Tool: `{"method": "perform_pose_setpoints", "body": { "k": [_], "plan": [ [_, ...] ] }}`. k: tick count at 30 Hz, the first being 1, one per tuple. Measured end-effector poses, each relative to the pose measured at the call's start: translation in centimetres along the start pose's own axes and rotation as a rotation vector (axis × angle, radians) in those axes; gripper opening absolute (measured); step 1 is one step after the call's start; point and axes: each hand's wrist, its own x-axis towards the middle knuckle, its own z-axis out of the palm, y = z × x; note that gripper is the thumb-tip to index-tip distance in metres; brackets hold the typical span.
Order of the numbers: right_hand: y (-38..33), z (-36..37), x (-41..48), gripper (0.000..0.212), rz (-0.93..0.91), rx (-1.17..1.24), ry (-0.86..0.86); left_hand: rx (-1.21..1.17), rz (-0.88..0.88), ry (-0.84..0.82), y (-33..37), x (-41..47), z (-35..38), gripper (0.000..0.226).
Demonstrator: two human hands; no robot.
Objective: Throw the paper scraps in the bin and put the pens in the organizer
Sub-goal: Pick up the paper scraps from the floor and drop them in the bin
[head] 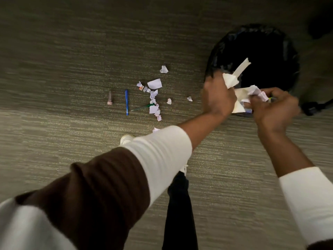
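Note:
A round bin (288,44) lined with a black bag stands on the carpet at the upper right. My left hand (217,95) and my right hand (273,109) are both over its near rim, each gripping crumpled white paper scraps (232,80). Something small and yellow-green shows at my right hand's fingers. More paper scraps (154,83) lie scattered on the carpet to the left. Among them lie a blue pen (126,102), a green pen (142,107) partly under scraps, and a short brown marker (110,98). No organizer is in view.
Grey-green carpet covers the floor. My white shoe (126,138) and dark trouser leg (180,204) are below the scraps. A black object (313,107) lies right of the bin's near edge.

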Motion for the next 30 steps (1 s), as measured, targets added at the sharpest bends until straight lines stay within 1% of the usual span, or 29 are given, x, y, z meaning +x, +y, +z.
{"method": "perform_pose_setpoints", "body": {
  "k": [2, 4, 5, 7, 8, 9, 11, 12, 13, 15, 16, 18, 20, 21, 23, 24, 25, 27, 30],
  "plan": [
    [0.3, -0.5, 1.2, 0.012, 0.06, 0.068, 0.06, 0.041, 0.001, -0.036, 1.7, 0.7, 2.0, 0.047],
    [0.9, -0.7, 2.3, 0.018, 0.114, 0.046, 0.102, 0.071, -0.003, -0.087, 2.8, 1.4, 3.8, 0.048],
    [1.2, -0.8, 2.8, 0.022, 0.126, 0.026, 0.115, 0.07, -0.011, -0.116, 3.2, 1.7, 4.6, 0.053],
    [1.8, -0.8, 3.7, 0.028, 0.146, -0.002, 0.129, 0.023, -0.066, -0.183, 4.0, 2.1, 5.9, 0.074],
    [2.0, -0.7, 4.0, 0.034, 0.158, -0.025, 0.126, -0.029, -0.113, -0.213, 4.3, 2.1, 6.4, 0.083],
    [2.2, -0.6, 4.3, 0.039, 0.171, -0.048, 0.108, -0.073, -0.146, -0.249, 4.5, 2.1, 7.0, 0.085],
    [2.7, -0.4, 4.7, 0.045, 0.199, -0.05, 0.051, -0.094, -0.151, -0.361, 4.4, 2.3, 7.8, 0.076],
    [2.8, -0.3, 4.8, 0.047, 0.209, -0.035, 0.029, -0.078, -0.137, -0.399, 4.2, 2.3, 8.1, 0.077],
    [2.9, -0.3, 4.8, 0.05, 0.207, -0.016, 0.015, -0.055, -0.118, -0.421, 4.0, 2.0, 8.0, 0.083],
    [2.9, -0.4, 4.4, 0.051, 0.181, 0.033, -0.004, -0.084, -0.099, -0.391, 3.5, 1.3, 7.4, 0.095],
    [2.9, -0.4, 4.1, 0.047, 0.166, 0.053, -0.01, -0.11, -0.079, -0.361, 3.2, 0.9, 7.0, 0.097],
    [3.0, -0.3, 3.4, 0.037, 0.124, 0.025, -0.017, -0.116, -0.056, -0.328, 2.2, 0.3, 6.5, 0.089],
    [3.2, 0.2, 2.6, 0.029, 0.076, -0.003, -0.058, -0.062, -0.037, -0.269, 0.3, 0.0, 6.2, 0.066],
    [3.3, 0.6, 2.1, 0.026, 0.064, 0.034, -0.093, -0.034, -0.03, -0.236, -0.8, -0.2, 5.8, 0.053],
    [3.1, 1.8, 0.7, 0.02, 0.026, 0.099, -0.144, -0.013, -0.059, -0.197, -3.4, -0.5, 4.7, 0.029],
    [2.9, 2.4, -0.2, 0.017, 0.003, 0.111, -0.162, -0.004, -0.088, -0.186, -4.9, -0.7, 4.0, 0.02],
    [2.6, 3.2, -1.1, 0.013, -0.023, 0.117, -0.189, 0.02, -0.116, -0.178, -6.5, -1.1, 3.1, 0.016],
    [2.0, 4.9, -2.8, 0.01, -0.094, 0.097, -0.267, 0.1, -0.182, -0.178, -9.8, -1.8, 1.5, 0.017],
    [1.4, 7.7, -5.2, 0.011, -0.2, 0.027, -0.42, 0.243, -0.319, -0.233, -15.0, -2.9, -1.1, 0.031]
  ]
}}
